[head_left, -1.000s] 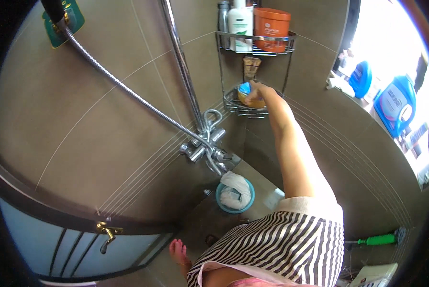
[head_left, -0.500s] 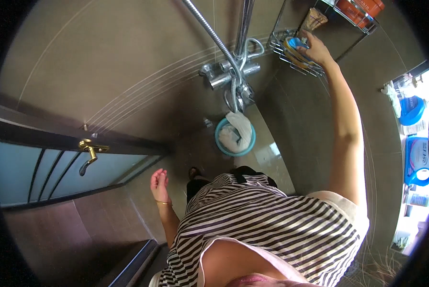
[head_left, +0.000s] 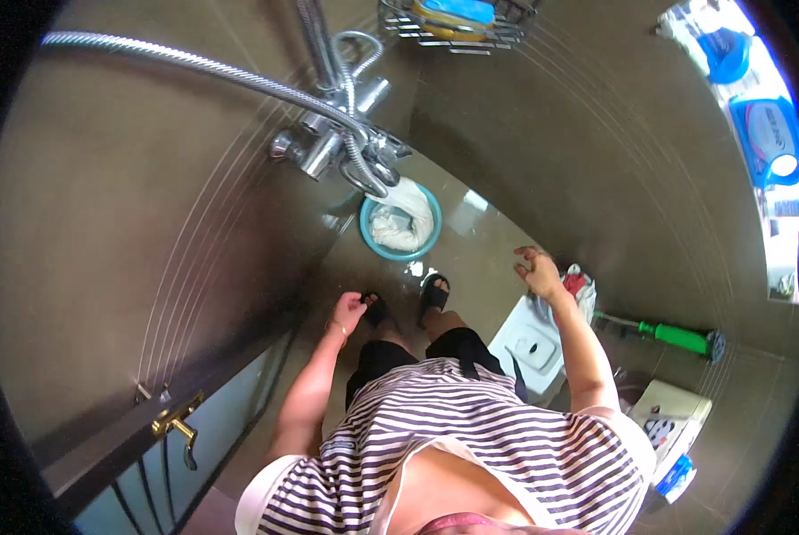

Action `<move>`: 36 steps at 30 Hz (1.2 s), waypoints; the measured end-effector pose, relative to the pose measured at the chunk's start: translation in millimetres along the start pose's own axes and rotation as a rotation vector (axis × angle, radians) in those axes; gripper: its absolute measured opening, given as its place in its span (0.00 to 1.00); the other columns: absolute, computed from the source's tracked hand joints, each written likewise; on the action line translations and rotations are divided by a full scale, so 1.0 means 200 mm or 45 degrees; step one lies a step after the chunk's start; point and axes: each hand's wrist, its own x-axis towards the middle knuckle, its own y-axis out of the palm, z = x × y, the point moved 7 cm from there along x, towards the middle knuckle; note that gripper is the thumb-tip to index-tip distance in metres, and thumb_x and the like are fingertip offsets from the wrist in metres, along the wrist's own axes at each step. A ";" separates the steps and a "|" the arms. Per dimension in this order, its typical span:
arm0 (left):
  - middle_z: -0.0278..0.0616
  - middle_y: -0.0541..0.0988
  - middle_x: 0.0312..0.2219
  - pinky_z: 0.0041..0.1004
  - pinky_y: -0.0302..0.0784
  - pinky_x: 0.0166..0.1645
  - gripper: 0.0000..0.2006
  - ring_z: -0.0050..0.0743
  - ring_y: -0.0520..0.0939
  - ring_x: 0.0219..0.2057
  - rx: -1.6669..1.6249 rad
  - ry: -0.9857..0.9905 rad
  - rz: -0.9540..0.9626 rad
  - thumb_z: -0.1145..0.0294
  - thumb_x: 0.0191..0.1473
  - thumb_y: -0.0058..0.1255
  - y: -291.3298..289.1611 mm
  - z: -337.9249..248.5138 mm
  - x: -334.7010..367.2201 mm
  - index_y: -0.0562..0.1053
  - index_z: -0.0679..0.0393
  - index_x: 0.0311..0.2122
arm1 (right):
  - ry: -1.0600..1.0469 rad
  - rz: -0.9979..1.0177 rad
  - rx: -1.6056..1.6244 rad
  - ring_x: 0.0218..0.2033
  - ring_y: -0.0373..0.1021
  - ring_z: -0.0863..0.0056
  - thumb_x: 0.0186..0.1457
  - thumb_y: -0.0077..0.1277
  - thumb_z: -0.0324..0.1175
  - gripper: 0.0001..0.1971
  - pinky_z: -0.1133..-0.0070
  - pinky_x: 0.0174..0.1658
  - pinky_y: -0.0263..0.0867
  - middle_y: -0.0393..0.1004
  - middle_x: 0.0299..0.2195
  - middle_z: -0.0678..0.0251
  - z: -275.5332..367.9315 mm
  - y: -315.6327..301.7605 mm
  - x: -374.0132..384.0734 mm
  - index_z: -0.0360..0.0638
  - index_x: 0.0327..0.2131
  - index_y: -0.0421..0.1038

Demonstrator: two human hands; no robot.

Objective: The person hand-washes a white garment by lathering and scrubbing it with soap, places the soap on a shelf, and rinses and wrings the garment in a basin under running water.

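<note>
My left hand (head_left: pixel 349 312) hangs in the air over the floor, close to my sandalled foot, with nothing visible in its loosely bent fingers. On the other side my right hand (head_left: pixel 537 272) is held out with its fingers apart and empty. Ahead, between and beyond both hands, a round light-blue basin (head_left: pixel 365 234) sits on the floor with a wet white cloth (head_left: pixel 415 214) bunched inside it. One part of the cloth reaches up the rim below the tap. A blue item (head_left: pixel 460 10) lies on yellow in the wire rack (head_left: pixel 471 40) at the top.
A chrome shower mixer (head_left: pixel 328 147) with a metal hose (head_left: pixel 212 76) is on the wall above the basin. At right are a white squat toilet (head_left: pixel 531 346), a bag-lined bin (head_left: pixel 581 283), a green-handled brush (head_left: pixel 680 339) and blue bottles (head_left: pixel 765 138). A door handle (head_left: pixel 181 428) is lower left.
My right hand has left the wire rack and come down, empty, beside the toilet. My left hand has shifted forward and right. The view has tilted, bringing in the toilet and brush.
</note>
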 end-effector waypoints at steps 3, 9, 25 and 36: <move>0.46 0.73 0.35 0.28 0.67 0.43 0.22 0.34 0.74 0.37 0.341 0.084 0.077 0.67 0.41 0.53 0.15 -0.03 0.19 0.65 0.59 0.43 | 0.137 0.040 0.061 0.40 0.65 0.58 0.43 0.48 0.35 0.15 0.73 0.43 0.60 0.67 0.39 0.55 -0.18 0.26 -0.04 0.44 0.38 0.68; 0.51 0.65 0.47 0.32 0.61 0.51 0.30 0.44 0.67 0.48 0.610 0.055 0.021 0.63 0.41 0.53 0.38 0.04 0.30 0.58 0.55 0.51 | 0.201 0.413 0.002 0.40 0.65 0.60 0.43 0.48 0.36 0.17 0.73 0.44 0.61 0.66 0.40 0.55 -0.17 0.87 0.09 0.42 0.39 0.67; 0.48 0.57 0.50 0.32 0.57 0.51 0.22 0.34 0.62 0.49 -0.936 0.650 -0.294 0.75 0.48 0.43 0.55 -1.60 0.25 0.53 0.55 0.49 | 0.231 0.297 0.484 0.33 0.67 0.69 0.43 0.49 0.32 0.18 0.75 0.36 0.63 0.69 0.34 0.58 -0.64 0.75 -0.10 0.39 0.40 0.66; 0.43 0.62 0.49 0.29 0.59 0.51 0.29 0.32 0.64 0.49 -0.082 0.404 0.081 0.74 0.44 0.48 0.86 -0.49 0.41 0.55 0.59 0.53 | 0.352 0.270 0.320 0.34 0.68 0.66 0.42 0.50 0.35 0.20 0.76 0.38 0.63 0.68 0.37 0.55 -0.99 1.12 -0.09 0.37 0.41 0.65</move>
